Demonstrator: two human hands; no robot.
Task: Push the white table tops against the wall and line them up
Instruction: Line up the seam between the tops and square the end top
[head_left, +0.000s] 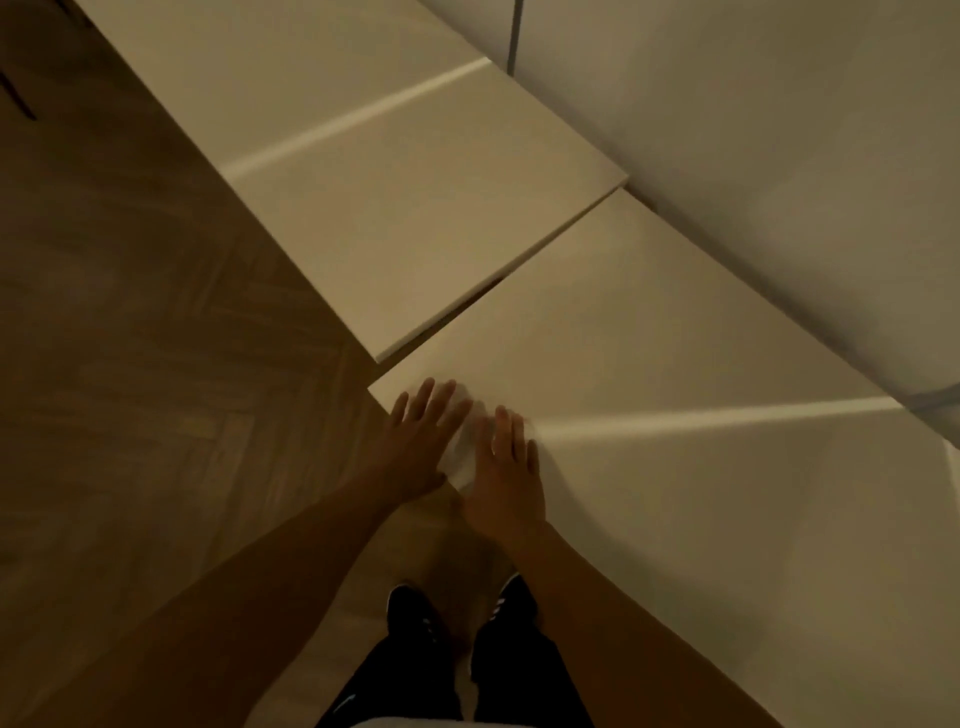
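Fingers (436, 400) spread and flat, gripping nothing, left hand (415, 447) and right hand (506, 467) side by side, palms down at the near-left corner of the near white table top (675, 374). Beyond that, near top lying along the wall (779, 156) on the right, its far end tucked just under the raised edge of the far white table top (415, 208), corners stepped and not yet in line. Further out, herringbone wood floor (130, 364) on the left, black shoes (415, 613) down near.

Two plain white table tops lie flat: near table top (675, 364) at four o'clock, far table top (415, 197) at twelve, slightly overlapping it
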